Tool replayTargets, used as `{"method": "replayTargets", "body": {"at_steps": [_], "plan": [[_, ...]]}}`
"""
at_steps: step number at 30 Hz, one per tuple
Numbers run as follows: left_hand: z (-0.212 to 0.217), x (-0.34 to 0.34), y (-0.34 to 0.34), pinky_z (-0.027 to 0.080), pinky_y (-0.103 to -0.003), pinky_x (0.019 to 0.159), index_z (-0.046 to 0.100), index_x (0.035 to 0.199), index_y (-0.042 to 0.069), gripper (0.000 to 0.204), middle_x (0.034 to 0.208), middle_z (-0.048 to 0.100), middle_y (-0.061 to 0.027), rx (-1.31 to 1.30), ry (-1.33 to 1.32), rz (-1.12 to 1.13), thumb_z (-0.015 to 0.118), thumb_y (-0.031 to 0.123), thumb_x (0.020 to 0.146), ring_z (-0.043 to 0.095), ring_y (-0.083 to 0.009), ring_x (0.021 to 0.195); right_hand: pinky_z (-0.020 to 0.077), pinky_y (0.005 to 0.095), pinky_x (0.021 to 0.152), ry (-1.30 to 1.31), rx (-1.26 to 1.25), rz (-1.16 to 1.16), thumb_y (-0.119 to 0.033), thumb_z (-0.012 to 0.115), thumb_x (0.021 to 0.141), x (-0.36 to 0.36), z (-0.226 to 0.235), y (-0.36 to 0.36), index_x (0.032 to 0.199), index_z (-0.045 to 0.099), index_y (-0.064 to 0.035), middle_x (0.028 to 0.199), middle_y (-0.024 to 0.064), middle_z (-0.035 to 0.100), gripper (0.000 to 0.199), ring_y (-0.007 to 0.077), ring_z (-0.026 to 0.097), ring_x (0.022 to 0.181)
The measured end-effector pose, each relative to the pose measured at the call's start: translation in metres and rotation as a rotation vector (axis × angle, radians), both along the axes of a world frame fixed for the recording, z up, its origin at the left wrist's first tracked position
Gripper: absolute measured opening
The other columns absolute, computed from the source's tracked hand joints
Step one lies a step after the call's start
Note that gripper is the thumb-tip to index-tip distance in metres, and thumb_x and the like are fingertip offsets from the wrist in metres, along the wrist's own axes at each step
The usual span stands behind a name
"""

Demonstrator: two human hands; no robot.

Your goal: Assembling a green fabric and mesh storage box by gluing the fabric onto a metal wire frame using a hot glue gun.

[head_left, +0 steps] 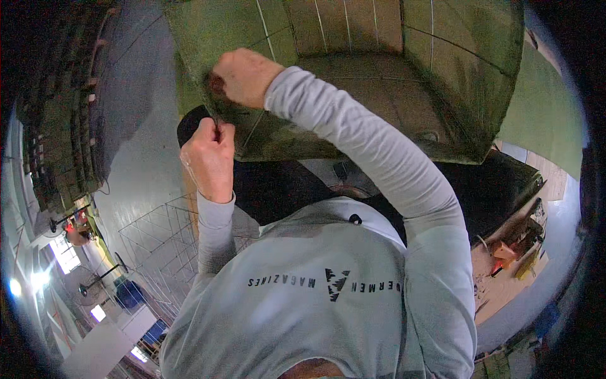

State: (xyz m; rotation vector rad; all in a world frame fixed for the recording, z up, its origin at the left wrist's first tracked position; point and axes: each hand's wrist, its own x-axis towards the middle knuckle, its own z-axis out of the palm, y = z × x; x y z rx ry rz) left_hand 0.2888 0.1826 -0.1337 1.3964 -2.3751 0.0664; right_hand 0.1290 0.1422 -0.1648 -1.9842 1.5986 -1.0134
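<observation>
A large olive-green, box-shaped piece (379,101), its inside facing me, has pale lines down its panels. My left hand (209,161) is closed in a pinch beside its near left corner. Against that hand lies a rounded black piece (191,126), partly hidden behind the fingers. Farther off, my right hand (245,77) reaches across to the left, over the box's left side. It is closed too, knuckles up and slightly blurred. What either hand pinches is too small or too dark to make out.
Wire grid frames (158,230) stand at the left, beyond my left forearm. On the right, a wooden surface (505,294) carries an orange tool (504,256) and a yellow-handled one (527,266). Dark stacked material (63,126) rises at the far left.
</observation>
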Motion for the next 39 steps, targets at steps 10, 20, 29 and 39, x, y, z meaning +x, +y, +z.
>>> {"method": "replayTargets", "body": {"at_steps": [10,20,29,39], "plan": [[-0.005,0.001,-0.006,0.037,-0.038,0.047,0.047,0.063,0.002,0.026,0.056,0.046,-0.0173,0.003,0.109,-0.039,0.064,0.016,0.077,0.043,-0.0323,0.046,0.0522,0.0445,0.073,-0.051,-0.045,-0.098,-0.019,0.059,0.080,0.005,-0.001,0.000,0.090,0.068,-0.0018,0.083,0.0213,0.065,0.022,0.0378,0.064,0.079],[0.001,-0.004,-0.010,0.041,-0.040,0.047,0.051,0.062,0.003,0.023,0.057,0.054,-0.0162,0.005,0.110,-0.008,0.066,0.014,0.077,0.055,-0.0361,0.050,0.0505,0.0446,0.065,0.058,0.059,-0.243,-0.024,0.061,0.085,-0.073,0.019,0.167,0.089,0.064,-0.0042,0.077,0.0177,0.063,0.020,0.0365,0.062,0.072],[-0.001,0.001,-0.002,0.041,-0.038,0.046,0.050,0.062,0.003,0.024,0.055,0.053,-0.0153,0.077,0.115,0.023,0.065,0.013,0.078,0.054,-0.0330,0.048,0.0459,0.0374,0.076,0.373,-0.047,-0.256,-0.020,0.064,0.074,-0.040,0.005,0.217,0.100,0.060,-0.0008,0.093,0.0101,0.059,0.032,0.0254,0.057,0.089],[-0.010,0.008,0.002,0.042,-0.036,0.045,0.049,0.064,0.003,0.023,0.057,0.054,-0.0138,0.067,0.165,-0.040,0.067,0.009,0.077,0.054,-0.0299,0.047,0.0442,0.0351,0.068,0.270,-0.051,-0.126,-0.012,0.062,0.067,-0.010,-0.006,0.197,0.085,0.062,-0.0015,0.086,0.0082,0.054,0.021,0.0229,0.054,0.080]]}}
